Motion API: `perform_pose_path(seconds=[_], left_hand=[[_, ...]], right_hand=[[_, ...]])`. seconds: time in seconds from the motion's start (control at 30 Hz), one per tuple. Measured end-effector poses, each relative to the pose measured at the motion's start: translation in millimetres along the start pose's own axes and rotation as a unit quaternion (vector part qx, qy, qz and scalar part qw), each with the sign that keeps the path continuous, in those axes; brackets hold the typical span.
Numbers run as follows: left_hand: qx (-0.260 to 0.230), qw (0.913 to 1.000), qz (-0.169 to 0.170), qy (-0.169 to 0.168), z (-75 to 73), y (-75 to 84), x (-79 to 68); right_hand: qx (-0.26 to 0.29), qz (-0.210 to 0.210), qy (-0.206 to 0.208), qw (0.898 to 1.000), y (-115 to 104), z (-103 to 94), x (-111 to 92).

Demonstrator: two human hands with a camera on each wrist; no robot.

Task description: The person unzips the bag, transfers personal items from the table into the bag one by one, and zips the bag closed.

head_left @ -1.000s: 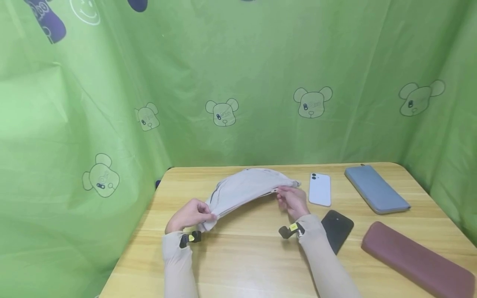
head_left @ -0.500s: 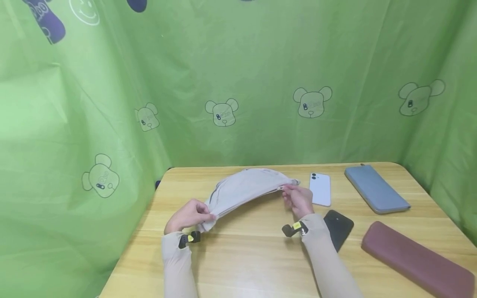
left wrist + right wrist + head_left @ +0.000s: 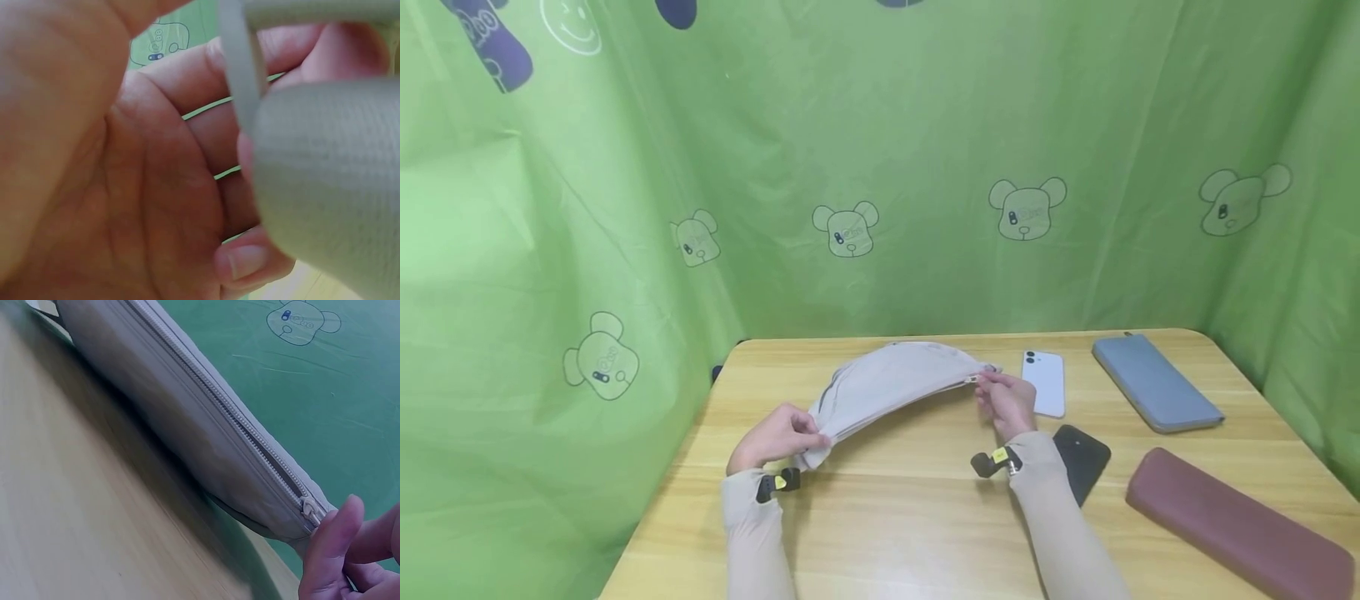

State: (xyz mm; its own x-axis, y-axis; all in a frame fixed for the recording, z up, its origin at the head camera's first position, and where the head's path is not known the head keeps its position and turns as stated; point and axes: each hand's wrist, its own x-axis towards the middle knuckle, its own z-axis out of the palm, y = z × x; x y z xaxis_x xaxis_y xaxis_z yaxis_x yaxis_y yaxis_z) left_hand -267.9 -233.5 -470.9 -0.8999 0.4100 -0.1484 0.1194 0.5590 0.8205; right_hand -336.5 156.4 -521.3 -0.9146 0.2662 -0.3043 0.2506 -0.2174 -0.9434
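Note:
A light grey, crescent-shaped waist bag (image 3: 895, 382) is held up over the wooden table, its zipper edge facing the person. At the bag's left end, my left hand (image 3: 781, 435) pinches the fabric between thumb and fingers; in the left wrist view a grey strap loop (image 3: 240, 62) crosses those fingers. My right hand (image 3: 1009, 402) pinches the zipper pull (image 3: 312, 512) near the bag's right end. Behind the slider, the zipper teeth (image 3: 250, 437) stand slightly parted in a narrow dark slit. The bag's inside is hidden.
Right of the bag lies a pale blue phone (image 3: 1047, 383), partly behind the right hand. A black phone (image 3: 1082, 458) lies beside the right forearm. Farther right are a blue zip wallet (image 3: 1157, 383) and a long maroon case (image 3: 1236, 521). Green curtain (image 3: 925, 167) surrounds the wooden table (image 3: 887, 533).
My right hand has slid the zipper pull to the right along the bag's edge, toward its right end. My left hand keeps its grip at the left end.

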Motion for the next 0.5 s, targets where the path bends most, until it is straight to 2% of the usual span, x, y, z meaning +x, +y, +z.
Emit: perform_pose_path(seconds=[0.2, 0.4, 0.5], left_hand=[[0.012, 0.9999, 0.006, 0.005, 0.4, -3.9, 0.4], [0.002, 0.9999, -0.012, -0.003, 1.8, -2.5, -1.6], [0.027, 0.9993, -0.026, 0.001, 3.8, 2.0, -3.2]], right_hand=[[-0.01, -0.011, 0.013, 1.0, -0.6, -5.6, 3.3], [-0.011, -0.008, 0.007, 1.0, -0.2, -8.0, 3.1], [-0.014, -0.006, 0.0, 1.0, 0.9, -8.0, 2.8]])
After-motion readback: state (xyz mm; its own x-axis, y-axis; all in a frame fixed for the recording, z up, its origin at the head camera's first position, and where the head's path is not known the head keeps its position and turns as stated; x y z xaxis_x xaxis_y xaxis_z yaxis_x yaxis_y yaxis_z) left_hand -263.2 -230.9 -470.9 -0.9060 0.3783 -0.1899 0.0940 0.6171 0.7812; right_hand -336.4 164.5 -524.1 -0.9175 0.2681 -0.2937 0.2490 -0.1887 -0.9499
